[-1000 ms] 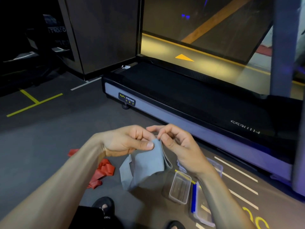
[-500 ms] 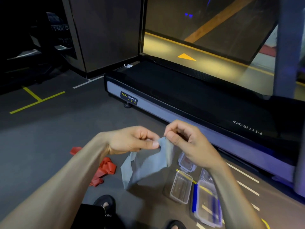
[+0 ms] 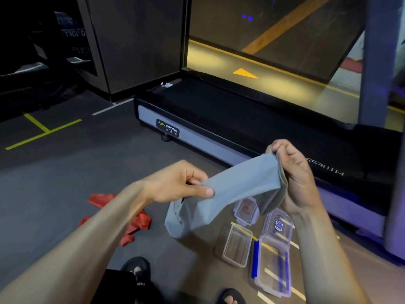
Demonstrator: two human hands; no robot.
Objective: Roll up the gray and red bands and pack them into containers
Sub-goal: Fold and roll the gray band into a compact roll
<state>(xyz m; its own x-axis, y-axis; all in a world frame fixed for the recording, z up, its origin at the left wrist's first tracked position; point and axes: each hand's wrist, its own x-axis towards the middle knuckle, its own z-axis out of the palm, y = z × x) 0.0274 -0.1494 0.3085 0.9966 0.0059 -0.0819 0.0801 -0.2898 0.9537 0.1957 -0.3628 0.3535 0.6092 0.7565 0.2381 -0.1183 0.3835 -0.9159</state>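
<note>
A gray band (image 3: 238,187) is stretched in the air between my hands. My right hand (image 3: 293,172) pinches its upper end, raised to the right. My left hand (image 3: 182,183) pinches the band lower down with thumb on top; the rest of the band hangs below in a loop. The red band (image 3: 135,224) lies crumpled on the floor at the left, partly hidden by my left forearm. Clear plastic containers sit on the floor below my hands: a small open one (image 3: 237,244) and a larger one with blue clips (image 3: 274,264).
Two clear lids (image 3: 245,210) (image 3: 278,224) lie beside the containers. A black treadmill deck (image 3: 241,119) runs across behind my hands. My sandalled feet (image 3: 138,270) are at the bottom edge. Yellow lines (image 3: 39,130) mark the dark floor at left.
My right hand has lifted up and to the right, drawing the gray band out taut from my left hand. The hands were close together before.
</note>
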